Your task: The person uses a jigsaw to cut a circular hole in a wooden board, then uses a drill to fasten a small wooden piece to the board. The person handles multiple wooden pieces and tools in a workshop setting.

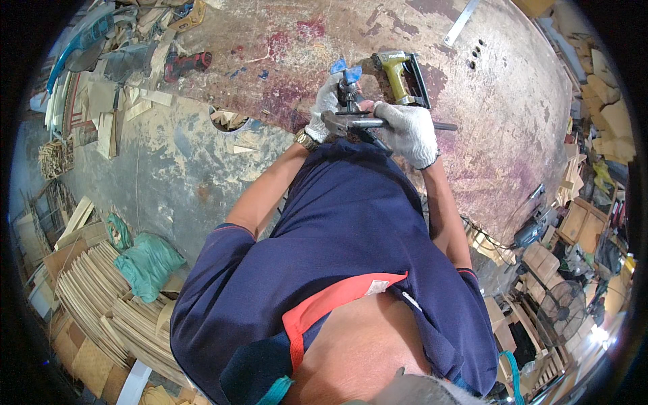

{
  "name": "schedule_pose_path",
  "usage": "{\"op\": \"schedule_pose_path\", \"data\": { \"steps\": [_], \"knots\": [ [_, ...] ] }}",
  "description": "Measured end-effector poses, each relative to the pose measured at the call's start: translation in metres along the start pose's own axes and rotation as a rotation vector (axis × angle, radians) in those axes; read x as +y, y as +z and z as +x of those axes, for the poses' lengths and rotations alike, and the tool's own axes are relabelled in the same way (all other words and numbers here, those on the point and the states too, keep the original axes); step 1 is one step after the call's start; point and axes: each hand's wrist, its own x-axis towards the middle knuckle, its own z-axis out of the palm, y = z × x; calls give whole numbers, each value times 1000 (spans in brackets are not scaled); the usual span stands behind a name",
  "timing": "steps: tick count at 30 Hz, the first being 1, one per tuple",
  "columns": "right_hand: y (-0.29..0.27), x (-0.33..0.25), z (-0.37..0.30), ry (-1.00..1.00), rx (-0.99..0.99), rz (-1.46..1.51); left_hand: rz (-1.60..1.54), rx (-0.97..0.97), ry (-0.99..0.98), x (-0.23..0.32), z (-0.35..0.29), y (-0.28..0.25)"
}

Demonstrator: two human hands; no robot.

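Both of my hands wear white knit gloves and hold a dark metal bar clamp (358,123) close to my body, over the near edge of the worktable. My right hand (408,131) is closed round the clamp's bar, whose end sticks out to the right. My left hand (325,101) is closed at the clamp's screw end, its fingers partly hidden behind the metal. Blue tape or plastic (346,70) covers the upright screw's tip. Just beyond my right hand lies a yellow-green and black nail gun (395,75).
The stained worktable (270,88) has a round hole (229,119) with wood scraps in it. A red and black cordless drill (187,65) and a metal strip (461,23) lie farther off. Stacked wood strips (94,290), a green bag (147,264) and a fan (561,302) surround me.
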Motion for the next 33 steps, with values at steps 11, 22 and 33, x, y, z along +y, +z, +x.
{"op": "schedule_pose_path", "data": {
  "steps": [11,22,33],
  "knots": [
    [-1,10,7,94,28,-29,-524,2,-347,0,4,-6],
    [8,9,-1,268,49,197,370,189,400,-22,-5,0],
    [-48,-43,-41,589,138,327,234,373,285,-1,9,21]
  ]
}}
